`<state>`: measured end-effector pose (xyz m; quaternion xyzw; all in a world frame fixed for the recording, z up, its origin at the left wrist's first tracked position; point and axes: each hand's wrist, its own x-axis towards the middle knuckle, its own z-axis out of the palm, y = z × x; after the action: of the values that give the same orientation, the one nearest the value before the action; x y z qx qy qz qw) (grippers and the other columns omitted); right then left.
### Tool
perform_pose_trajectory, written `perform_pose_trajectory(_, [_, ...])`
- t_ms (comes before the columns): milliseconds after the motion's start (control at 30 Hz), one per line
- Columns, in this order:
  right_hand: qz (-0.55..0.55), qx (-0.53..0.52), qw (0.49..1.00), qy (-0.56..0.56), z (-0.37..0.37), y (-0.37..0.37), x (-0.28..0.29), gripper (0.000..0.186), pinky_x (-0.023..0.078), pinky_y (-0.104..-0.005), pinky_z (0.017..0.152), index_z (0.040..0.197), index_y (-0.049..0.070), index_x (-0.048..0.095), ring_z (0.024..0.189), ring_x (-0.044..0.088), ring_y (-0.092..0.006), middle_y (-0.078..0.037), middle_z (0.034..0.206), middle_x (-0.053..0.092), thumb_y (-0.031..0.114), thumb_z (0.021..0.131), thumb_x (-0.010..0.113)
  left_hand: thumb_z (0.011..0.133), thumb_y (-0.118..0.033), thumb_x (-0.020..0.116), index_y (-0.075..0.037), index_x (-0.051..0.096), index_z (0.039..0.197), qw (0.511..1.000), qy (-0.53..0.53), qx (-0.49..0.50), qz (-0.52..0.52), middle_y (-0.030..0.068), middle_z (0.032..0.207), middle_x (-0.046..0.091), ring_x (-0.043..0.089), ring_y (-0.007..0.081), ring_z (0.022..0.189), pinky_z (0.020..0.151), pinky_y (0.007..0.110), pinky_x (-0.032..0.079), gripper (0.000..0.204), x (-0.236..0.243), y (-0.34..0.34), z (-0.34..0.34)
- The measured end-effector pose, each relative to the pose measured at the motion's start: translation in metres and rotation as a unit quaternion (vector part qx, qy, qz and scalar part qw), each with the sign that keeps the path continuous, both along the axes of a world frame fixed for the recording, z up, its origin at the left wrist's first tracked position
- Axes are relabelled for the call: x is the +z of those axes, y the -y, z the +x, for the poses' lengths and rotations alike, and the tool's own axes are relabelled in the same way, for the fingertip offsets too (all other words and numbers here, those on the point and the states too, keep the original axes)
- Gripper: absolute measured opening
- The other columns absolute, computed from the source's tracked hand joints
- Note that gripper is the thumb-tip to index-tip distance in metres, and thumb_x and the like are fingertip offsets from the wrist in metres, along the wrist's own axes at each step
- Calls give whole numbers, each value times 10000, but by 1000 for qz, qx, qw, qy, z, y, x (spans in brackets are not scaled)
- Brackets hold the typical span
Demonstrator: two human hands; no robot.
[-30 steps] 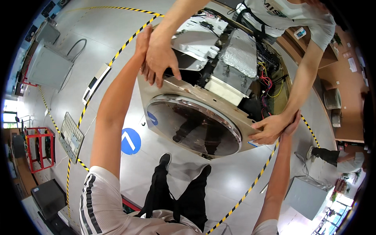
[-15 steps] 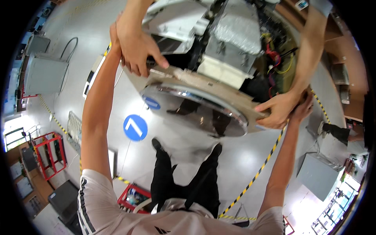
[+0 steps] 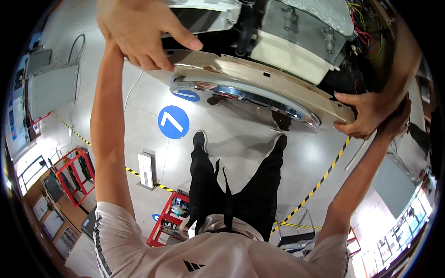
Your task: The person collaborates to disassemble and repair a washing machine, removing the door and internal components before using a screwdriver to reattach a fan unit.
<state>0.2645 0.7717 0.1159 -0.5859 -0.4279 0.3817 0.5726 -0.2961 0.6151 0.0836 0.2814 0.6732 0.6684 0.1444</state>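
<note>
Head view: one open-topped machine (image 3: 222, 64) spans 11 to 2 o'clock, its one chrome-rimmed round door (image 3: 245, 95) facing the person, and four hands gather at its two sides. The person's left hand (image 3: 110, 44), at 10 o'clock, is mostly hidden behind a co-worker's hand (image 3: 139, 34); the person's right hand (image 3: 397, 121), at 3 o'clock, is just beside the co-worker's other hand (image 3: 366, 113), by the machine's corner. Whether the person's two hands grip it tightly or loosely, I cannot tell. One large blue floor disc (image 3: 173, 122) with a white printed sign lies toward 10 o'clock. One red frame (image 3: 155, 231) stands at 7. One light shirt (image 3: 222, 257), at 6, bears a dark printed emblem.
</note>
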Motion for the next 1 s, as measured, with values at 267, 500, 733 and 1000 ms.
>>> perform_pose_trajectory(267, [-8, 6, 998, -56, -6, 39, 1, 543, 365, -335, 977, 1303, -30, 427, 1153, 486, -242, -131, 1273, 498, 358, 928, 360, 874, -466, 460, -53, 524, 1030, 999, -24, 21, 16, 97, 955, 587, 563, 188, 839, 751, 358, 469, 447, -18, 29, -4])
perform_pose_trajectory(500, [14, 48, 990, -131, 38, 57, -32, 518, 381, -336, 965, 1254, -43, 464, 1117, 507, -234, -130, 1227, 526, 346, 915, 416, 864, -475, 456, -60, 494, 1060, 998, -37, 49, 22, 107, 987, 575, 564, 204, 869, 775, 377, 470, 461, -29, 65, -4])
perform_pose_trajectory(733, [79, -55, 994, -54, 44, 81, -43, 427, 487, -363, 877, 1147, -89, 522, 978, 602, -274, -175, 1122, 588, 258, 901, 488, 854, -484, 452, -66, 463, 1090, 994, -70, 82, 22, 117, 1020, 563, 565, 220, 899, 798, 396, 472, 480, -47, 93, -5])
perform_pose_trajectory(1000, [115, -87, 989, -42, 61, 116, -58, 402, 484, -348, 850, 1057, -87, 546, 924, 602, -272, -178, 1039, 599, 268, 867, 547, 843, -494, 447, -74, 429, 1124, 979, -145, 140, 15, 128, 1058, 549, 567, 239, 934, 825, 417, 473, 506, -75, 141, -6])
